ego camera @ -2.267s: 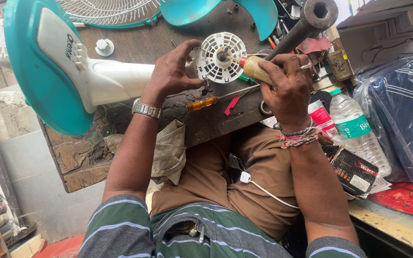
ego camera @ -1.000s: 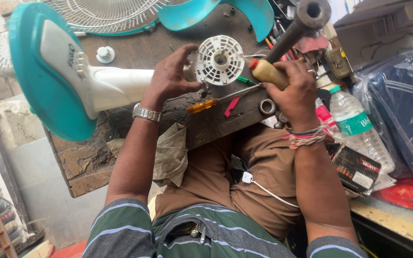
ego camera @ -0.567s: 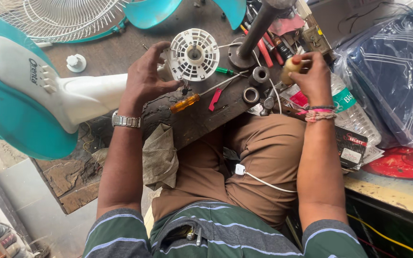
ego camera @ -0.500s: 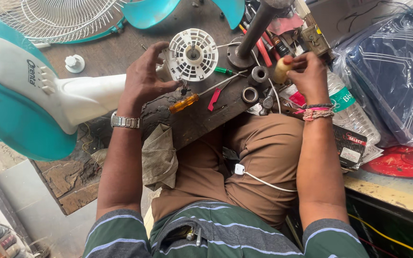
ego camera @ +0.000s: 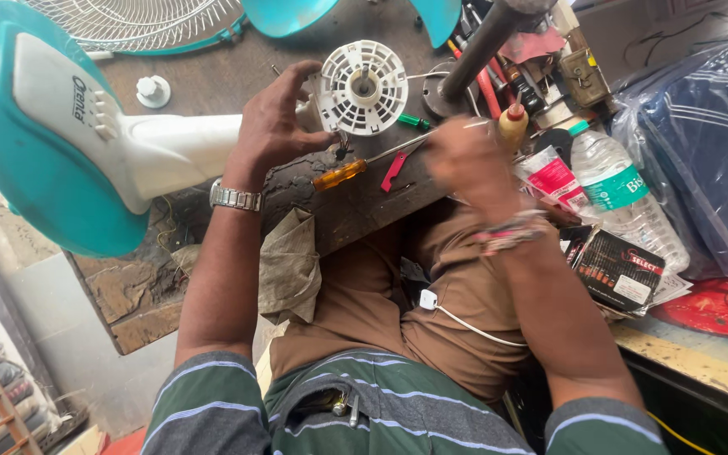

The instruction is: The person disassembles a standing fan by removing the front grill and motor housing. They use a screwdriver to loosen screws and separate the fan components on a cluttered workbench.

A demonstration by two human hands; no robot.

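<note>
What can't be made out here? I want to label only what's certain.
Head view:
- Right hand: motion-blurred, so its grip on the wooden-handled tool is unclear.
- Teal fan blades: cut off by the top edge.
- Left hand hides where the white ribbed motor housing joins the white fan neck.

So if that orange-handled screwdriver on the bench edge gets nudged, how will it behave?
The orange-handled screwdriver looks stiff, with a thin metal shaft. Its rounded handle would probably roll, and it lies near the wooden bench's front edge, so it might drop onto the lap. Likely light.
</note>
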